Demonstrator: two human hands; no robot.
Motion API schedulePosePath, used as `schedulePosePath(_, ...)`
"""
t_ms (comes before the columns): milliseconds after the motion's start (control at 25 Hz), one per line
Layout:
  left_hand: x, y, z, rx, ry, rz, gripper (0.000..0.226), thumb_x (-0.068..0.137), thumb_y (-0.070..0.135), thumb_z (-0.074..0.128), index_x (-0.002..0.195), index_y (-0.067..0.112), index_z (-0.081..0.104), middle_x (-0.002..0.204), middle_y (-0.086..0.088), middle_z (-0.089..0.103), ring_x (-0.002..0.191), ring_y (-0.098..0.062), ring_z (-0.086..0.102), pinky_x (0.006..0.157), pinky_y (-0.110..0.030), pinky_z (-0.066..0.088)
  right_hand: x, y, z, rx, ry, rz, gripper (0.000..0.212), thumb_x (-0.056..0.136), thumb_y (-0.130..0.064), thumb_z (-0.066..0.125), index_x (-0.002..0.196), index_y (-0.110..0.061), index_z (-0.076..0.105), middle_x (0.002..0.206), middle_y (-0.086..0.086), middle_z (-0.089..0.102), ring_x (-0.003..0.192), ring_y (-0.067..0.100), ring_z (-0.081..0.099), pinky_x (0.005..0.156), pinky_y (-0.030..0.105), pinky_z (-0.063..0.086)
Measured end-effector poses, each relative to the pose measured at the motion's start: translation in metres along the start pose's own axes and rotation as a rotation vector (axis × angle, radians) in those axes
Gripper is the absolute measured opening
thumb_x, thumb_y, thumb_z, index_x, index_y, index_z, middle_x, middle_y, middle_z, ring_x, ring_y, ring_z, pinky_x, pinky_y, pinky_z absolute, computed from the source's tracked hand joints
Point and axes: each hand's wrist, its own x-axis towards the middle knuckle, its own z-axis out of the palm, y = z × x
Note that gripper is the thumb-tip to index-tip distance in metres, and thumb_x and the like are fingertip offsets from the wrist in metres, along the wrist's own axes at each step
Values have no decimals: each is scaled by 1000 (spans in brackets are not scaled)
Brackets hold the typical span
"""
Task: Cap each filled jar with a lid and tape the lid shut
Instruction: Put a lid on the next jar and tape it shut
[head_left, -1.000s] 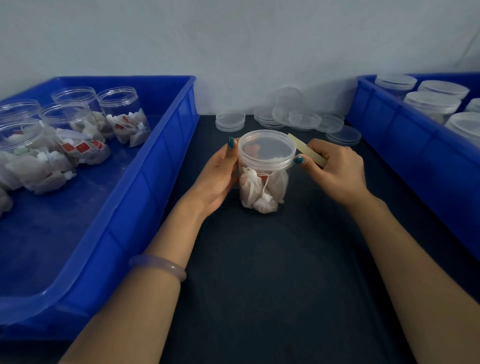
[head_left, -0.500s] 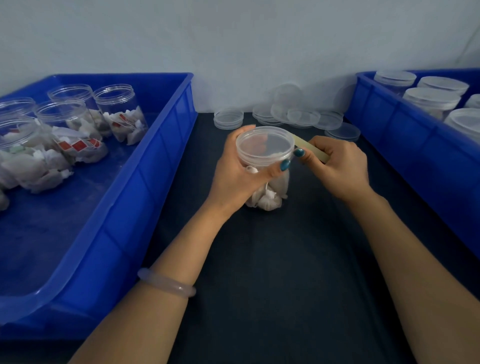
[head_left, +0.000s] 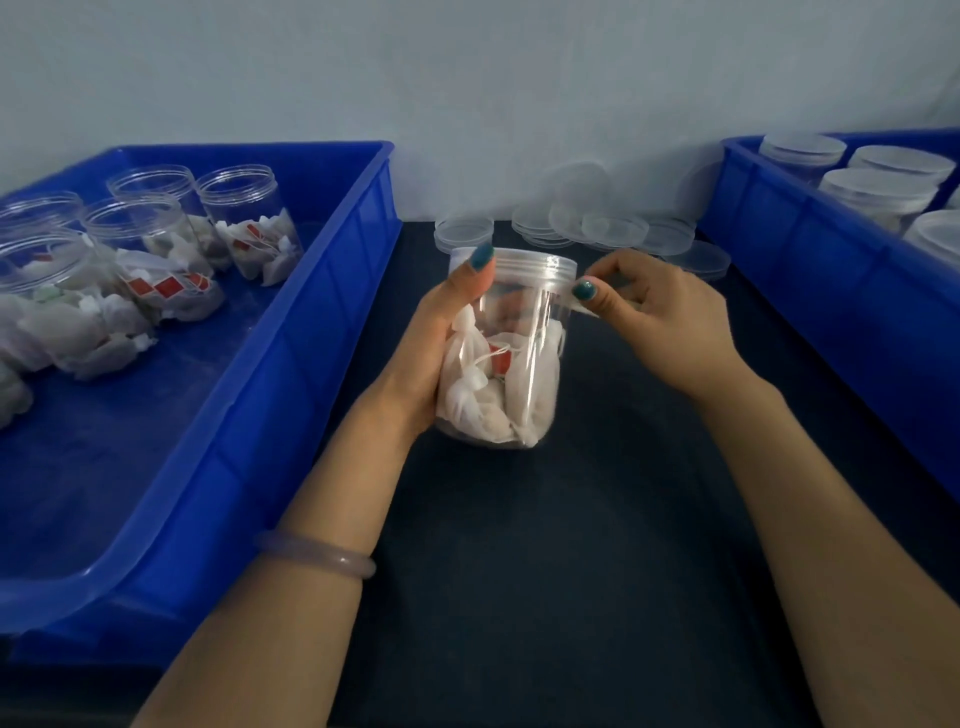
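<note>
A clear plastic jar (head_left: 519, 364) filled with white tea bags is tilted toward me above the dark table. It carries a clear lid (head_left: 535, 265). My left hand (head_left: 436, 338) grips the jar from the left, with the thumb up at the lid's edge. My right hand (head_left: 654, 317) pinches a strip of clear tape (head_left: 584, 309) against the jar's right side just under the lid. The tape roll itself is hidden inside the right hand.
A blue bin (head_left: 291, 374) on the left holds several open filled jars (head_left: 244, 228). Another blue bin (head_left: 810, 270) on the right holds several capped jars (head_left: 878, 192). Loose clear lids (head_left: 613, 228) lie along the back wall on the dark table (head_left: 571, 545).
The jar has been lifted off the table and tilted toward me. My left hand shifted from the lid's top to the jar's side. My right hand moved to the rim with tape.
</note>
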Motion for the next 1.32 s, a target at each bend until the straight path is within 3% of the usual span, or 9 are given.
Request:
schedulePosePath(280, -7, 6, -5, 34, -62, -114, 62, 67, 72, 67, 104, 25, 79, 111, -7, 75, 104, -22, 71, 80, -32, 58, -9, -7, -8, 77, -223, -132, 49, 76, -89, 23, 113, -69, 47, 60, -22, 62, 63, -1, 59, 64, 30, 45)
schedulePosePath(400, -8, 9, -3, 15, -42, -72, 60, 79, 67, 52, 107, 21, 78, 105, -6, 76, 99, -20, 72, 79, -31, 58, -9, -10, -8, 82, -115, -130, 55, 79, -83, 26, 120, -61, 57, 84, -26, 67, 79, 1, 62, 69, 27, 48)
schedulePosePath(520, -7, 11, -6, 35, 81, -59, 80, 69, 68, 65, 124, 10, 63, 107, -13, 74, 100, -27, 72, 78, -35, 58, -7, -7, -4, -30, -107, -70, 50, 84, -76, 33, 123, -58, 59, 86, -26, 66, 82, 3, 59, 65, 18, 40)
schedulePosePath(640, -7, 12, -13, 58, 142, -38, 91, 60, 68, 75, 128, 10, 59, 112, -17, 71, 105, -31, 70, 82, -40, 57, -8, -3, -5, 14, -170, -33, 42, 92, -71, 30, 127, -64, 51, 64, -28, 58, 67, -2, 55, 57, 23, 35)
schedulePosePath(760, -10, 17, -15, 72, 154, -70, 79, 52, 69, 81, 111, 18, 72, 118, -21, 69, 111, -35, 67, 92, -47, 54, -7, -1, -10, 19, -156, -25, 33, 94, -69, 33, 123, -69, 49, 65, -25, 61, 61, -3, 54, 55, 27, 34)
schedulePosePath(880, -12, 17, -11, 95, 128, -79, 56, 74, 68, 69, 102, 20, 77, 111, -16, 73, 105, -30, 71, 80, -39, 59, -6, -3, -8, 40, -223, 4, 21, 96, -62, 39, 108, -77, 48, 76, -13, 68, 68, 5, 57, 63, 34, 44)
schedulePosePath(960, -12, 17, -6, 68, 75, -92, 52, 90, 64, 49, 97, 22, 80, 103, -10, 76, 96, -24, 73, 74, -33, 59, -6, -5, -6, 121, -247, 2, 19, 96, -59, 43, 109, -72, 48, 79, -22, 68, 76, 4, 59, 76, 38, 48)
schedulePosePath(1080, -14, 19, 1, 28, 41, -86, 52, 81, 66, 49, 93, 28, 81, 98, -5, 76, 91, -19, 74, 73, -32, 59, -7, -11, -7, 231, -236, -38, 38, 86, -69, 38, 120, -63, 53, 69, -39, 58, 70, -10, 53, 77, 34, 44)
schedulePosePath(1320, -15, 14, -2, 77, -32, -37, 51, 70, 73, 56, 96, 35, 80, 102, 1, 77, 97, -16, 73, 74, -28, 59, -8, -10, -11, 286, -272, -92, 41, 81, -72, 38, 118, -62, 52, 71, -28, 62, 70, 3, 53, 84, 50, 50)
